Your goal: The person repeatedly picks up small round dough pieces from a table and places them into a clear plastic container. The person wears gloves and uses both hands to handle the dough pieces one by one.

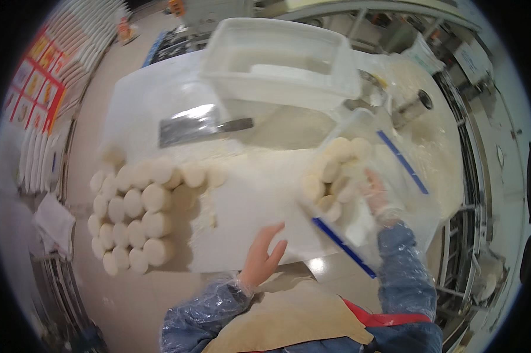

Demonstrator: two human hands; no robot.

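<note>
Stacks of round white pieces (133,204) stand at the left of the white work surface (236,223). More pieces (329,167) lie in a clear plastic bag (359,232) at the right, which has blue strips along its sides. My right hand (376,191) reaches in beside these pieces; it is blurred by plastic or motion, so its grip is unclear. My left hand (265,253) hovers near the front edge of the surface, fingers apart, holding nothing.
A translucent tub (277,88) stands at the back. A wide metal blade (183,132) with a dark handle lies before it. A metal cylinder (410,112) sits at back right. Stacked white packages (71,47) line the left, and metal rails (457,135) run along the right.
</note>
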